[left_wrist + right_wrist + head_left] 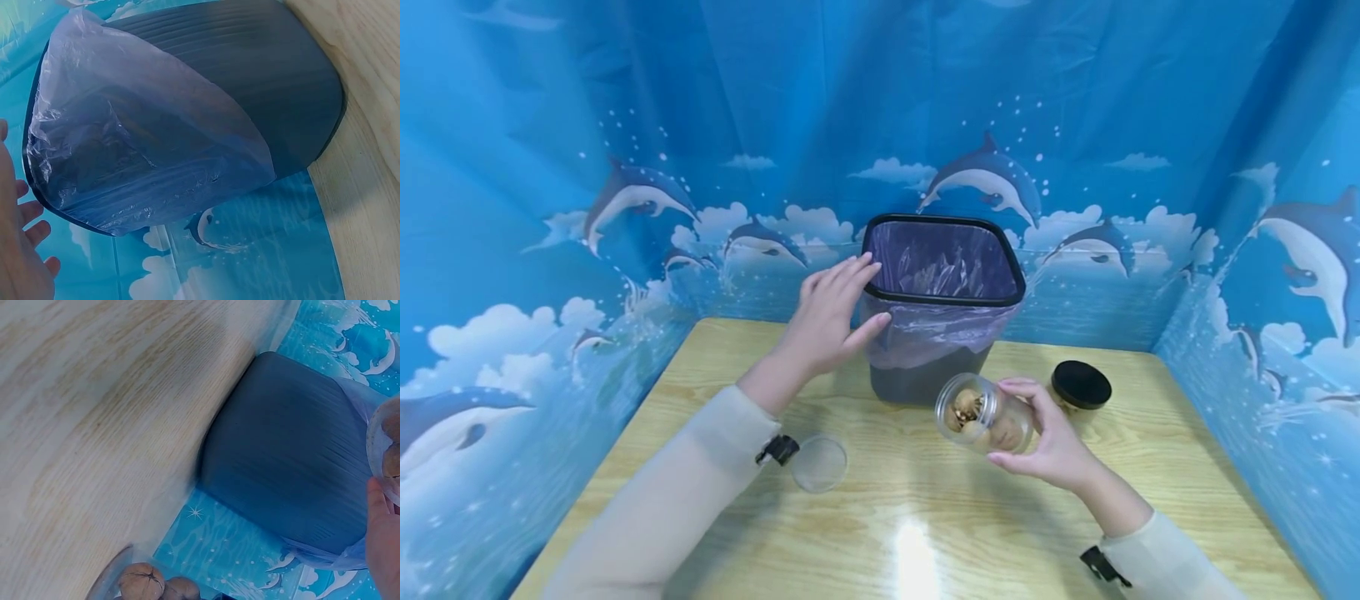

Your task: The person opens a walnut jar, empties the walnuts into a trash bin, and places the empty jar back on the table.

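Observation:
My left hand (831,317) is at the left side of a dark trash bin (928,375), fingers extended and fingertips right at its black rim. A thin purple bag (925,329) lines the bin and folds over the rim. With fingers and thumb around its lower part, my right hand (1052,446) grips a clear jar (1021,410), tilted with its mouth facing left in front of the bin. Walnuts (970,404) lie inside it; one shows at the right edge of the right wrist view.
A second jar with a black lid (1081,384) stands to the right of the bin; walnuts (142,582) show in it in the right wrist view. On the wooden table (865,533), a clear round lid (819,463) lies by the left wrist. Blue dolphin-print curtains (820,100) surround the table.

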{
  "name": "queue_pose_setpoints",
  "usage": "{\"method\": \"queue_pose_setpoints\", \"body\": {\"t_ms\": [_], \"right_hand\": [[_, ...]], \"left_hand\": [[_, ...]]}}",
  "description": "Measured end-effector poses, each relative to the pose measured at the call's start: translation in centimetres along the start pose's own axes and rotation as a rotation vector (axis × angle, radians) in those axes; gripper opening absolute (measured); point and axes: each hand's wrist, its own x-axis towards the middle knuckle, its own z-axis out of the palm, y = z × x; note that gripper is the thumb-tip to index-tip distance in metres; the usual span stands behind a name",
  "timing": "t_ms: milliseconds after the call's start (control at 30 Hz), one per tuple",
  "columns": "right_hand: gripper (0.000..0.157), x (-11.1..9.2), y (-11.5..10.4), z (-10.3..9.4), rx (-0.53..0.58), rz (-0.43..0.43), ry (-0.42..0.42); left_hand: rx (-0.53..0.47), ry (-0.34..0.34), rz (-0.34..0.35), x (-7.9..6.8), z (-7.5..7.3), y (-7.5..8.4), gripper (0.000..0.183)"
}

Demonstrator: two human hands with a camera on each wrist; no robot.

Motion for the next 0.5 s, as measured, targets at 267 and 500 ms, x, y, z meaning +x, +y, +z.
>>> {"method": "queue_pose_setpoints", "body": {"t_ms": [267,500], "right_hand": [[0.090,0.0,-0.1,-0.2,-0.022,0.039,0.002],[0.091,-0.1,0.0,-0.4,-0.018,0.036,0.007]], "left_hand": [[-0.044,-0.046,-0.050,0.9,0.6,-0.2,0.069],[-0.037,-0.075,-0.075,1.4,1.2,-0.3,0.070]]}}
